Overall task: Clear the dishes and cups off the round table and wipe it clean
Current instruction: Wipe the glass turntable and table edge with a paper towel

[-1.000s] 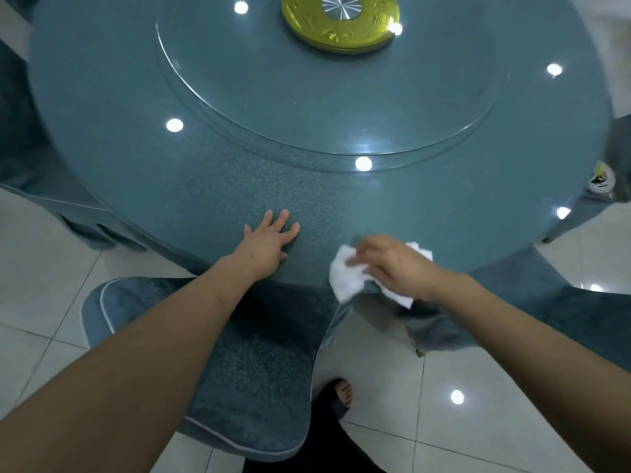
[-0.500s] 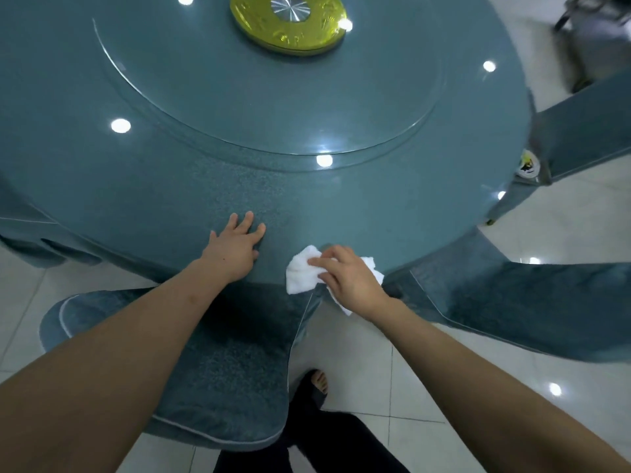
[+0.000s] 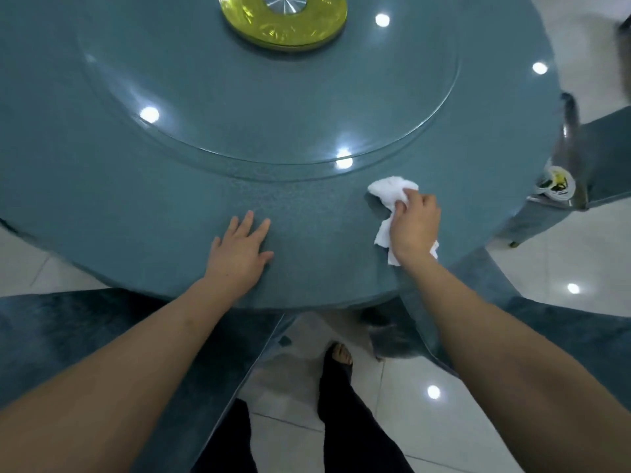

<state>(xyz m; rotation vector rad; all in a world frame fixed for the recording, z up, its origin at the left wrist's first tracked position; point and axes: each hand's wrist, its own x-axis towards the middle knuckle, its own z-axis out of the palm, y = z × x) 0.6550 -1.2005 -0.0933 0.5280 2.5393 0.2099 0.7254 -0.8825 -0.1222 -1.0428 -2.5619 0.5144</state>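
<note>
While the left hand [image 3: 240, 252] lies flat, fingers straight, on the table [image 3: 170, 206], the right hand [image 3: 415, 227] grasps a white cloth [image 3: 391, 191] against it

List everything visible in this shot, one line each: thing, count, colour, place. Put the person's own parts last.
round table: 1, teal, fills the upper half of the view
glass turntable: 1, clear, on the middle of the table
centre disc: 1, yellow with a silver hub, at the turntable's middle, top edge of view
white cloth: 1, white, crumpled, on the table near its right front edge
chairs: at least 3, teal upholstery, around the near and right sides of the table
floor tiles: pale grey, glossy, below and right
left hand: 1, flat on the table, fingers straight
right hand: 1, holds the cloth against the table
legs: dark trousers, one bare-toed foot showing, bottom centre
</note>
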